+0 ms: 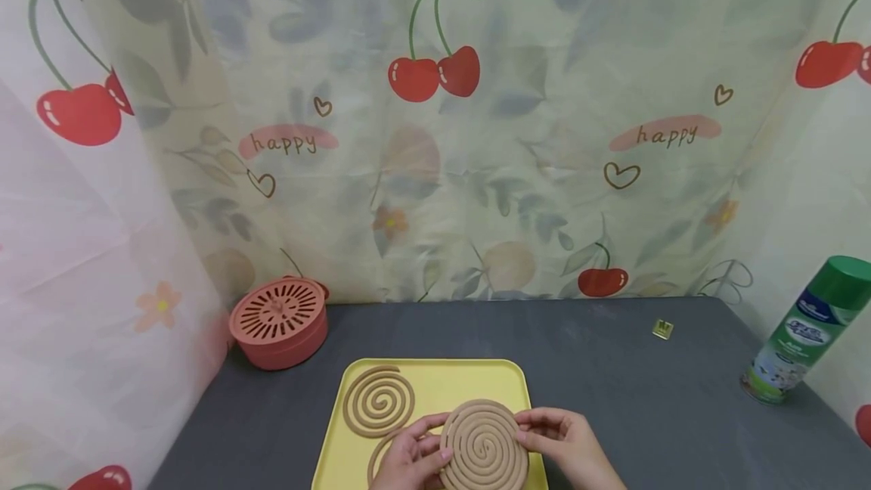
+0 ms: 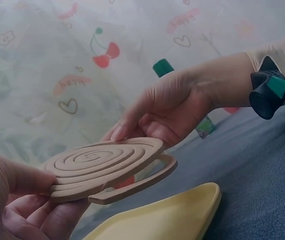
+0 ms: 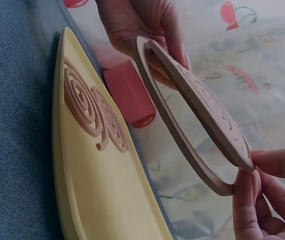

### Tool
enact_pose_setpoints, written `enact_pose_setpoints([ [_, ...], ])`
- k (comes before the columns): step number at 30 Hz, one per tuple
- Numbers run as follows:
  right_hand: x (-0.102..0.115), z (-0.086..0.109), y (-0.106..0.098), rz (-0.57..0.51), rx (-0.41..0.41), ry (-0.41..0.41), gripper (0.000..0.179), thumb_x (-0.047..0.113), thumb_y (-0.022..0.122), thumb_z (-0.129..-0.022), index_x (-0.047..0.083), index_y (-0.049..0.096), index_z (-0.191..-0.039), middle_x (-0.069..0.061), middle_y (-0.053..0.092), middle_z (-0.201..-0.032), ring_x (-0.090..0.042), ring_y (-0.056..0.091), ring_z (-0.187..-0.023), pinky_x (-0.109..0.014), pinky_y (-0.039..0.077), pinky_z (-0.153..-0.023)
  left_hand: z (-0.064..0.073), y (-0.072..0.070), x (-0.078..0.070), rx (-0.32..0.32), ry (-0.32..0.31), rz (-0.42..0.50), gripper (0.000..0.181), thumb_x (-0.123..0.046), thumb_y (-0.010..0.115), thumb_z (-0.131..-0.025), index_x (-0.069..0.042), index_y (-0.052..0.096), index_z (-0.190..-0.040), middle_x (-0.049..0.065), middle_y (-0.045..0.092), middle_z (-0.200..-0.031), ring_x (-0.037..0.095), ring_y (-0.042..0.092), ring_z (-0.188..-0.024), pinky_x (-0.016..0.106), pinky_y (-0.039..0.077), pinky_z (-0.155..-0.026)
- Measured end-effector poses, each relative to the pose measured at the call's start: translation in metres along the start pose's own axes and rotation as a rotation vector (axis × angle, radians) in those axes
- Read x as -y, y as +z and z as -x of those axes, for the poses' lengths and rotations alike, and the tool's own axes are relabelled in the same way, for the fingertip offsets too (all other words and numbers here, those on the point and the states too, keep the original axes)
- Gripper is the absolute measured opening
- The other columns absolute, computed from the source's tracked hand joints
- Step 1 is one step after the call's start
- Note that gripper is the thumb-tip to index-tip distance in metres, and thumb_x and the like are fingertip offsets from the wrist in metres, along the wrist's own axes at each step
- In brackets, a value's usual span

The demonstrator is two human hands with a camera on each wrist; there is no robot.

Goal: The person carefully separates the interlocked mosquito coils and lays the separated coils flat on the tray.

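Observation:
Between both hands, above the yellow tray (image 1: 435, 370), is a tan mosquito coil (image 1: 485, 446), its spiral rings packed close. A loose outer strand (image 3: 182, 142) of coil has come away from the flat disc and hangs below it. My left hand (image 1: 411, 461) pinches the near-left edge, thumb on top and fingers beneath. On the opposite edge my right hand (image 1: 570, 446) grips with thumb and fingertips, also holding the end of the strand in the right wrist view. Separated, open spiral coils (image 1: 379, 401) lie on the tray's left side, one partly hidden by my left hand.
A pink round holder with a slotted lid (image 1: 279, 321) stands at the back left of the dark table (image 1: 612, 369). At the right edge is a green spray can (image 1: 803, 331). A small gold metal piece (image 1: 663, 329) lies at the back right.

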State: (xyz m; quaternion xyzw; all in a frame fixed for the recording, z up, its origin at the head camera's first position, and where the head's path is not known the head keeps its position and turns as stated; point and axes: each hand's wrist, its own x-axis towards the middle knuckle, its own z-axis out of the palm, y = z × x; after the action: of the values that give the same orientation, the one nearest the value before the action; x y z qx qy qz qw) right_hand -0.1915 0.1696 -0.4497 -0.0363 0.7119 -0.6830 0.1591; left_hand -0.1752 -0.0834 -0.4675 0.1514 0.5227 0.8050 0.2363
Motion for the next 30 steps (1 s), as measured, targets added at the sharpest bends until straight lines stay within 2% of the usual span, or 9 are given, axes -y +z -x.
enact_pose_setpoints([
  [8, -0.0009, 0.0017, -0.0003, -0.005, 0.0, -0.012, 0.035, 0.018, 0.067, -0.086, -0.006, 0.063, -0.111, 0.006, 0.068, -0.089, -0.006, 0.062, -0.082, -0.02, 0.052, -0.074, 0.0011, -0.0019, 0.0009, -0.012, -0.004, -0.05, 0.064, -0.009, 0.057, -0.091, 0.018, 0.021, -0.136, 0.009, 0.067, -0.106, 0.01, 0.067, -0.086, 0.022, 0.056, -0.071],
  [14, -0.0007, 0.0014, -0.0004, -0.003, -0.01, -0.016, 0.034, 0.018, 0.067, -0.085, -0.005, 0.063, -0.11, 0.006, 0.068, -0.09, -0.006, 0.062, -0.083, -0.02, 0.052, -0.074, 0.0002, -0.0033, 0.0008, 0.02, 0.03, -0.062, 0.066, -0.01, 0.057, -0.091, 0.02, 0.018, -0.135, 0.006, 0.068, -0.105, 0.008, 0.067, -0.087, 0.021, 0.056, -0.071],
  [18, -0.0004, 0.0009, -0.0003, -0.002, -0.012, -0.013, 0.032, 0.017, 0.067, -0.085, -0.004, 0.064, -0.109, 0.006, 0.067, -0.089, -0.007, 0.062, -0.083, -0.021, 0.052, -0.075, 0.0, -0.0031, 0.0007, 0.02, 0.027, -0.051, 0.066, -0.01, 0.057, -0.092, 0.019, 0.018, -0.135, 0.005, 0.068, -0.105, 0.008, 0.067, -0.088, 0.022, 0.056, -0.072],
  [25, 0.0014, 0.0013, 0.0009, 0.003, -0.011, -0.027, 0.032, 0.017, 0.068, -0.085, -0.004, 0.063, -0.108, 0.006, 0.066, -0.088, -0.007, 0.061, -0.082, -0.021, 0.052, -0.075, -0.0002, -0.0019, 0.0011, -0.026, -0.018, 0.007, 0.057, -0.011, 0.052, -0.094, 0.015, 0.024, -0.136, 0.003, 0.068, -0.102, 0.01, 0.066, -0.089, 0.024, 0.056, -0.074],
  [30, 0.0019, 0.0024, 0.0011, 0.0, -0.001, -0.047, 0.028, 0.016, 0.067, -0.085, -0.002, 0.063, -0.106, 0.008, 0.065, -0.088, -0.005, 0.06, -0.082, -0.02, 0.052, -0.075, -0.0003, -0.0035, 0.0025, -0.016, -0.008, 0.018, 0.055, -0.012, 0.05, -0.096, 0.015, 0.024, -0.136, 0.001, 0.069, -0.1, 0.01, 0.066, -0.091, 0.025, 0.056, -0.076],
])
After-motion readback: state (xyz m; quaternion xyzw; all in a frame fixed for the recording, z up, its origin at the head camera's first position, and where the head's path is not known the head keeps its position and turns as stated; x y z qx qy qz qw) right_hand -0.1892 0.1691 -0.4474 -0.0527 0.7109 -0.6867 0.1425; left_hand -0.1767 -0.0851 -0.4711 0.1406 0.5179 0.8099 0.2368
